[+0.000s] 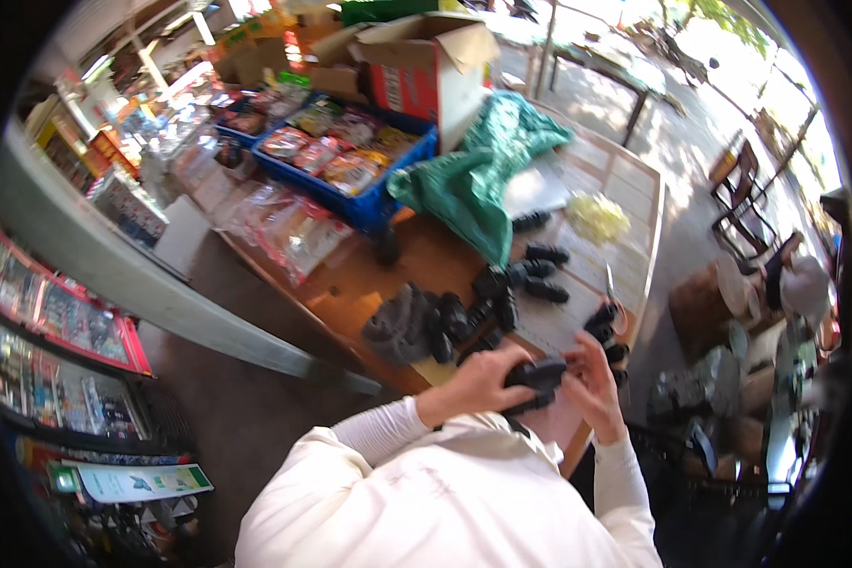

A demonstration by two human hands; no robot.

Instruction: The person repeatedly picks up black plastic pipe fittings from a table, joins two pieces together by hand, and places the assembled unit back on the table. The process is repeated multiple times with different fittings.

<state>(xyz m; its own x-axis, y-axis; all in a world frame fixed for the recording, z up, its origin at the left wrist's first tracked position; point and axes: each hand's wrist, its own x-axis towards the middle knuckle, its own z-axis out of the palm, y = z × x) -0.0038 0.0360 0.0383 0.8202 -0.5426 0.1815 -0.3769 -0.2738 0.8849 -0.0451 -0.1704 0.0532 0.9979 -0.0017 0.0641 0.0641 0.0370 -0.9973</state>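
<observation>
In front of my chest, my left hand [480, 384] is closed around one end of a dark black bundle [543, 373], soft-looking and elongated. The fingers of my right hand [593, 390] are bent and pinch at the bundle's other end. Its exact kind cannot be made out. Several similar black bundles [546, 291] lie on the table just beyond my hands, with more near my right hand. A loose dark grey heap [398, 327] rests to the left of them. Scissors [618, 317] with orange handles lie beyond my right hand.
On the wooden table [336, 301] stand blue crates [426, 150] of packaged goods, an open cardboard box [459, 80] and a crumpled green sack [488, 170]. A pale yellow heap [596, 218] lies at the right. Left is a metal post [208, 284]; chairs [738, 185] stand right.
</observation>
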